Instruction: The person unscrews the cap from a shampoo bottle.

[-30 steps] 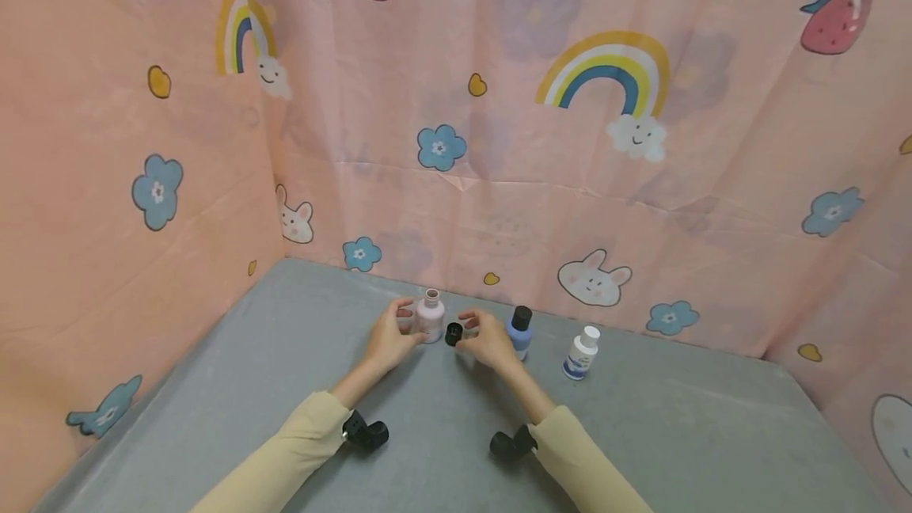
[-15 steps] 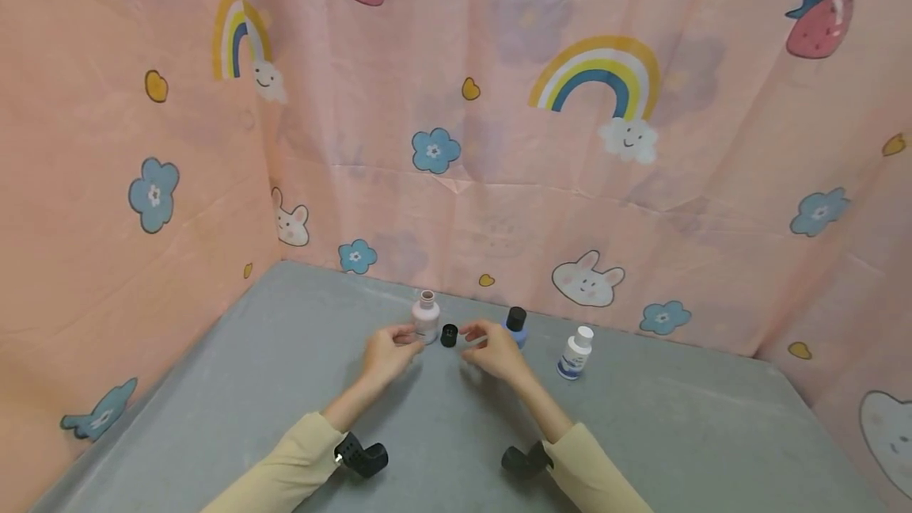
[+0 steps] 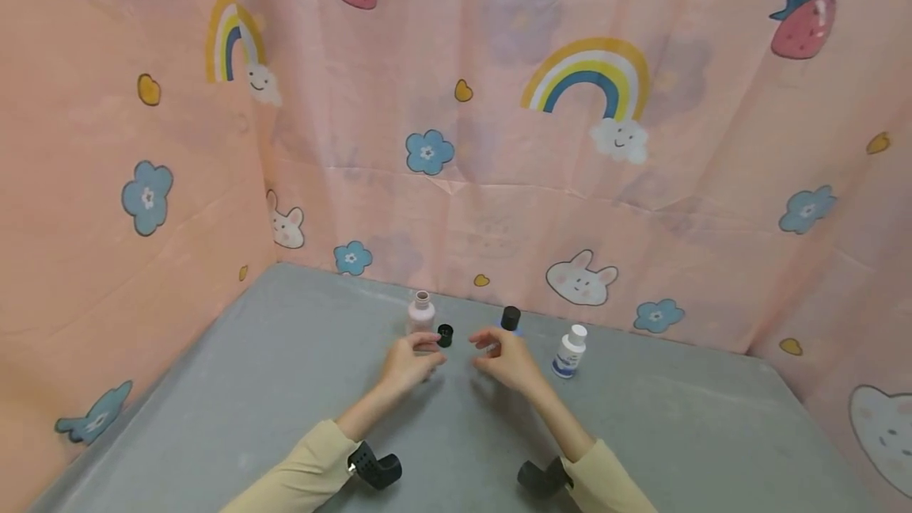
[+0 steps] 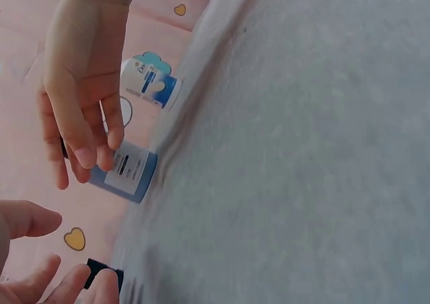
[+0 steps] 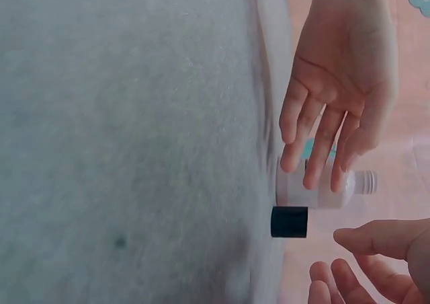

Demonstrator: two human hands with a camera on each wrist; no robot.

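Observation:
A pale pink bottle [image 3: 421, 313] stands upright with its mouth uncovered; its threaded neck shows in the right wrist view. Right beside it on the table is a black cap [image 3: 445, 335], hollow side up. My left hand [image 3: 409, 364] hovers in front of these two, fingers loosely bent, nothing in them; it overlaps the bottle's base in the head view. To the right, my right hand [image 3: 510, 361] is also bare, thumb and fingers apart, palm facing the left hand. Behind it stands a blue bottle [image 4: 140, 176] with a black cap, partly covered by that hand.
A white bottle [image 3: 569, 352] with a white cap and blue label stands right of the right hand. Grey cloth covers the table [image 3: 684, 426]. A pink patterned curtain [image 3: 499, 204] closes off the back and sides. Both wrists carry black camera mounts.
Both hands have drawn back toward the person: the left from around the pink bottle, the right from beside the black cap. Bottles and cap stay in place; the head view has shifted slightly.

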